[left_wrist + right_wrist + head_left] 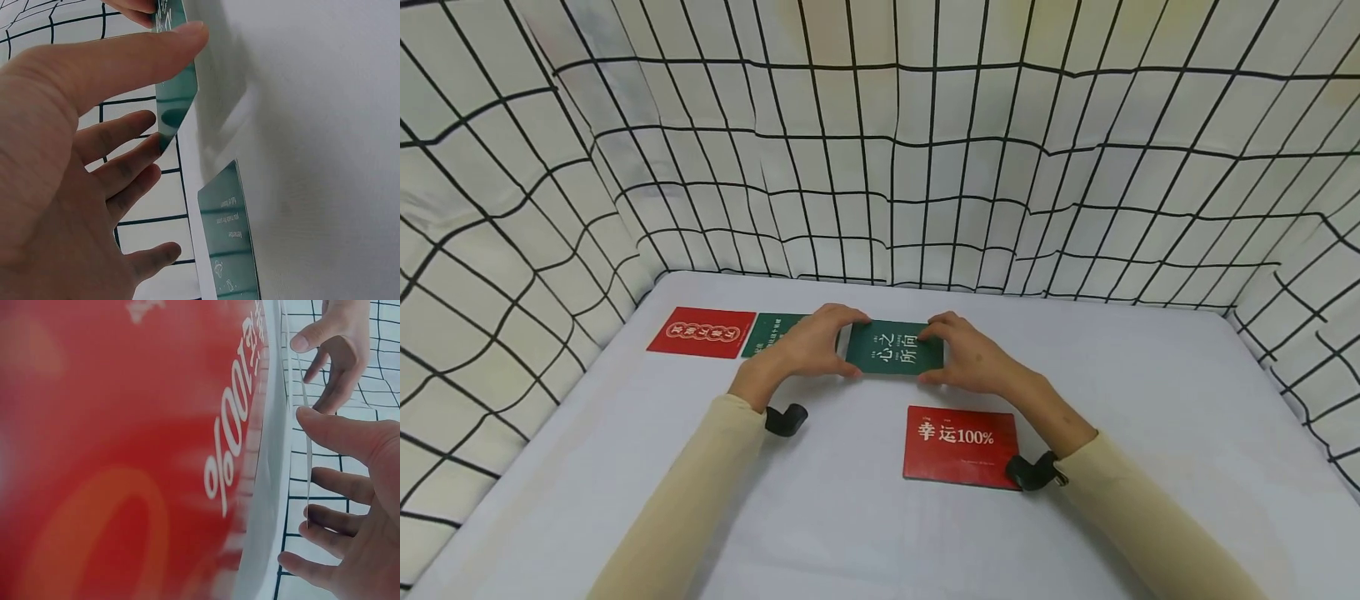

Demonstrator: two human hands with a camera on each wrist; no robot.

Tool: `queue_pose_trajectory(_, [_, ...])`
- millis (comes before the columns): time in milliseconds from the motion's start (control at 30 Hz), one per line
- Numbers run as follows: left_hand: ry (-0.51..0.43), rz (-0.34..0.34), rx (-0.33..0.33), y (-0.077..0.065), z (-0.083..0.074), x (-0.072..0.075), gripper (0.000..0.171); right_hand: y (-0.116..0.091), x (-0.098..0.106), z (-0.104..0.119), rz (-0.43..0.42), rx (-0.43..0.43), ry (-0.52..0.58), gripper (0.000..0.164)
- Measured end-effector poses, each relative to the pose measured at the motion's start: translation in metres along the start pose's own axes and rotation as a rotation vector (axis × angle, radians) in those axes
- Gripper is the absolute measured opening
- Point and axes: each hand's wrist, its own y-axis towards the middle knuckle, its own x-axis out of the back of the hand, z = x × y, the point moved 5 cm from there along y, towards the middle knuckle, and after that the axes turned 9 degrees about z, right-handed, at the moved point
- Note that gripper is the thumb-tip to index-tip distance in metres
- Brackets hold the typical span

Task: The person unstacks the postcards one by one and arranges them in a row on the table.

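White cloth-covered table on my head feed, black square-mesh netting standing around it, wrinkled white sheeting behind the mesh. Clock is read from the held piece, 12 = far side. That piece: dark green rectangular card with white characters, near table middle, long side running 9 to 3. Left hand pinches its 9 o'clock end, right hand its 3 o'clock end; hands apart, card spanning the gap. Left wrist feed puts the left thumb on the card's face, and the card looks raised, shadow beside it. Second green card with white print lies at 9 o'clock, partly hidden by the left hand. Farther out at 9: red rectangular card with pale linked rings. At 5, nearer me: glossy red rectangular card marked "100%". Right black wrist unit overlaps its 3 o'clock edge in view; can't tell if touching.
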Motion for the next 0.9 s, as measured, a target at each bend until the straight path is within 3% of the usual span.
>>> queue_pose_trajectory(567, [0.021, 0.019, 0.046, 0.007, 0.016, -0.001, 0.085, 0.016, -0.002, 0.003, 0.024, 0.000, 0.011, 0.063])
queue_pose_trajectory(900, [0.043, 0.042, 0.014, 0.015, 0.016, 0.001, 0.086, 0.021, -0.005, 0.000, 0.035, -0.011, 0.014, 0.064])
